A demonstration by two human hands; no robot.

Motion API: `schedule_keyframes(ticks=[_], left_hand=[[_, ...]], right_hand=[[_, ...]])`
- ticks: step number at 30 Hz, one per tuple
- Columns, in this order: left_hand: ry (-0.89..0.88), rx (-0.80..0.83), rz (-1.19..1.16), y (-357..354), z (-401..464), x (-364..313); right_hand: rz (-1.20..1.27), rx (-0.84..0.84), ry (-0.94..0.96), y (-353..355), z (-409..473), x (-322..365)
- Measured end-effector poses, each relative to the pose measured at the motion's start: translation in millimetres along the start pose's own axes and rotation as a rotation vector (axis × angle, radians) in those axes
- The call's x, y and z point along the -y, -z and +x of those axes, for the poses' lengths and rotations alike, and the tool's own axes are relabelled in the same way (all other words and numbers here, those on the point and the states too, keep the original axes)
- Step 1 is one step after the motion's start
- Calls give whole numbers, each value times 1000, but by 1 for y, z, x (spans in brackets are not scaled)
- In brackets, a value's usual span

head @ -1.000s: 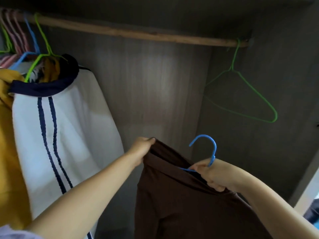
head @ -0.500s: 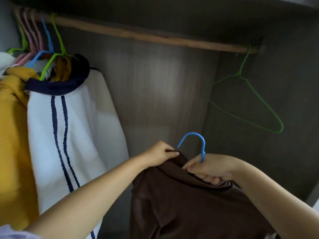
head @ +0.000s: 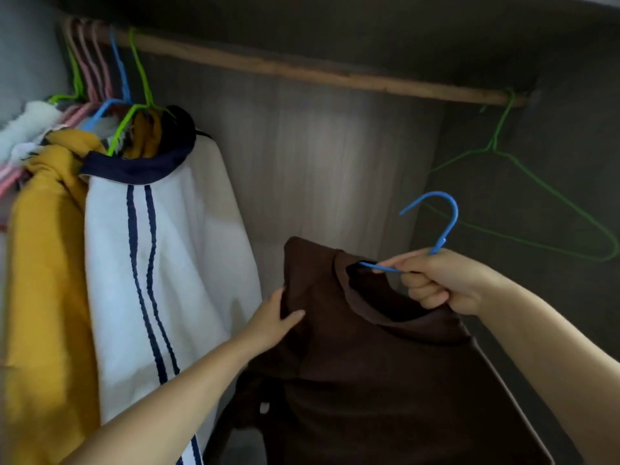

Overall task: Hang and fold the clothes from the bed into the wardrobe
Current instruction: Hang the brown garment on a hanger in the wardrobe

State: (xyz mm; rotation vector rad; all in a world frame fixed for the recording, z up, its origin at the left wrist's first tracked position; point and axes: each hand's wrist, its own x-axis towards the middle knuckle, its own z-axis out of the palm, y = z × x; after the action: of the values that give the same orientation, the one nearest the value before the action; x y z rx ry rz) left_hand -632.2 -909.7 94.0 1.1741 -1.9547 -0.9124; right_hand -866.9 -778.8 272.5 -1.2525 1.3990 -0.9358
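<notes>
A dark brown shirt (head: 369,370) hangs in front of me inside the wardrobe, draped on a blue wire hanger (head: 443,223) whose hook points up. My right hand (head: 439,283) grips the hanger just below the hook, at the shirt's neck opening. My left hand (head: 275,320) pinches the shirt's left shoulder fabric between thumb and fingers. The wooden rail (head: 302,70) runs across the top, well above the hook.
A white garment with navy stripes (head: 161,250) and a yellow one (head: 43,290) hang at the rail's left end on several coloured hangers. An empty green hanger (head: 523,203) hangs at the far right. The wardrobe's back panel (head: 328,162) shows between them.
The hanger and my right hand rose and shifted right. My left hand moved from the collar down to the shirt's left shoulder, which now sits spread over the hanger.
</notes>
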Motion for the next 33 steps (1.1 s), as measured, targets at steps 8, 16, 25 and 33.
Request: schedule_keyframes(ticks=[8, 16, 25, 33], left_hand=[[-118, -668, 260, 59, 43, -38], [-61, -303, 313, 40, 54, -86], [-326, 201, 286, -58, -50, -174], [-390, -6, 1, -19, -46, -167]], right_hand=[[-289, 60, -78, 5, -14, -24], [-58, -112, -26, -2, -11, -19], [354, -232, -23, -22, 31, 19], [-153, -300, 100, -23, 37, 29]])
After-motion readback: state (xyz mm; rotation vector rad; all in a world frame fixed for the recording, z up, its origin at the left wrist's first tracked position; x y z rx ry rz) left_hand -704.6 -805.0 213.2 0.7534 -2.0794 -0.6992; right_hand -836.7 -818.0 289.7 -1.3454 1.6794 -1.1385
